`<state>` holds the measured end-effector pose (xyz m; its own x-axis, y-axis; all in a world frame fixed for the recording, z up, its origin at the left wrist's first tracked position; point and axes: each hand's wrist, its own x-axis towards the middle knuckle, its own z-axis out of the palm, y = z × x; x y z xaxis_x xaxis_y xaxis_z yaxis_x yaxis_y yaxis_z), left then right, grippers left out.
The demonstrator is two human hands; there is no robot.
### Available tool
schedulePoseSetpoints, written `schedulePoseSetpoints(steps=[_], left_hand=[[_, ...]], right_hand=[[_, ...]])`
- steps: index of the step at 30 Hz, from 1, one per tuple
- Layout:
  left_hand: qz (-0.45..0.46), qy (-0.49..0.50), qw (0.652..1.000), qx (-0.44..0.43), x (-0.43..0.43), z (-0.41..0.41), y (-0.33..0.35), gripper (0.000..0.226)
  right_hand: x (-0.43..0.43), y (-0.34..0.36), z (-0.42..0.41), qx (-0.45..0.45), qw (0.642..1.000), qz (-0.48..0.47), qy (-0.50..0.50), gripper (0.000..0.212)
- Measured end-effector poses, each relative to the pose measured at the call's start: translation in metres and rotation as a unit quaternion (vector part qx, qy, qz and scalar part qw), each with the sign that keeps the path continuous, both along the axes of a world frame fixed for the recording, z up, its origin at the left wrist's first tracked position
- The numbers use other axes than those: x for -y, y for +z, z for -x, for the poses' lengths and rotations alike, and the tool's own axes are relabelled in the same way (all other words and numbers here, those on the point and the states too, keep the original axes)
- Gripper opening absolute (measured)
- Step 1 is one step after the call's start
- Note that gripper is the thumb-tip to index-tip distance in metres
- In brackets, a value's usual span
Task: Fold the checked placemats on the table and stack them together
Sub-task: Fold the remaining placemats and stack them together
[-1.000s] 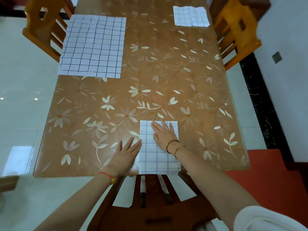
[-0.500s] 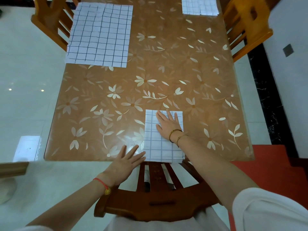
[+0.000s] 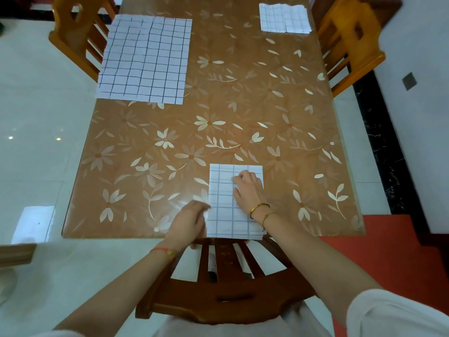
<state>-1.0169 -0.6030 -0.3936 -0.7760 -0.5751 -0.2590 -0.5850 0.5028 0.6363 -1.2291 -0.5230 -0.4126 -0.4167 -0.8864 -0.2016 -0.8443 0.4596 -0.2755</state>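
Right, three lots of checked cloth: a folded placemat (image 3: 224, 190) at the near edge, an open placemat (image 3: 145, 59) flat at far left, a folded pile (image 3: 284, 18) at far right. Right hand (image 3: 250, 190) sits on the near one, fingers bent, tips on the cloth; gripping or only pressing, can't tell. Left hand (image 3: 189, 222) is at its left edge, blurred, grip unclear. Brown flowered table (image 3: 243, 93), three wooden chairs, glossy white floor (image 3: 36, 117)

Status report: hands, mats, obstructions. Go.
Right hand on near mat, fingers bent. Left hand at its left edge, grip unclear. Unfolded mat far left; folded mats far right. No obstruction seen.
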Motion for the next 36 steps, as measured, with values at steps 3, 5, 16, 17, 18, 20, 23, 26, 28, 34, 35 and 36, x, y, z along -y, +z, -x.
schedulePoseSetpoints(steps=[3,5,16,17,18,20,23,26,28,34,35,36], left_hand=[[-0.073,0.110,0.991,0.017,0.006,0.031,0.003,0.032],[-0.111,0.157,0.981,0.035,0.010,0.048,0.002,0.032],[-0.199,0.312,0.928,0.044,0.016,0.081,-0.013,0.032],[-0.203,0.317,0.925,0.045,0.017,0.082,-0.012,0.030],[-0.203,0.320,0.924,0.042,0.018,0.082,-0.012,0.029],[-0.203,0.331,0.921,0.035,0.020,0.084,-0.012,0.026],[-0.203,0.345,0.916,0.018,0.020,0.089,-0.010,0.022],[-0.198,0.333,0.922,0.008,0.023,0.093,-0.010,0.020],[-0.202,0.343,0.917,0.017,0.024,0.094,-0.010,0.023],[-0.231,0.366,0.901,0.019,0.029,0.090,-0.010,0.035],[-0.236,0.362,0.902,0.019,0.031,0.088,-0.011,0.031],[-0.245,0.358,0.901,0.016,0.032,0.086,-0.012,0.025]], right_hand=[[-0.017,0.001,0.000,0.007,0.999,0.024,-0.043,0.021],[-0.026,-0.002,0.000,0.004,0.998,0.014,-0.058,0.018],[-0.042,-0.006,0.009,0.057,0.994,0.007,-0.097,0.025],[-0.043,-0.006,0.009,0.061,0.993,0.007,-0.098,0.025],[-0.044,-0.007,0.011,0.067,0.993,0.010,-0.099,0.026],[-0.046,-0.006,0.013,0.081,0.991,0.012,-0.102,0.027],[-0.049,-0.006,0.017,0.092,0.991,0.012,-0.097,0.028],[-0.052,-0.006,0.019,0.101,0.990,0.022,-0.096,0.029],[-0.053,-0.007,0.019,0.110,0.989,0.022,-0.095,0.030],[-0.056,-0.010,0.024,0.146,0.984,0.018,-0.104,0.032],[-0.057,-0.012,0.024,0.159,0.981,0.019,-0.113,0.032],[-0.058,-0.014,0.024,0.182,0.974,0.029,-0.129,0.032]])
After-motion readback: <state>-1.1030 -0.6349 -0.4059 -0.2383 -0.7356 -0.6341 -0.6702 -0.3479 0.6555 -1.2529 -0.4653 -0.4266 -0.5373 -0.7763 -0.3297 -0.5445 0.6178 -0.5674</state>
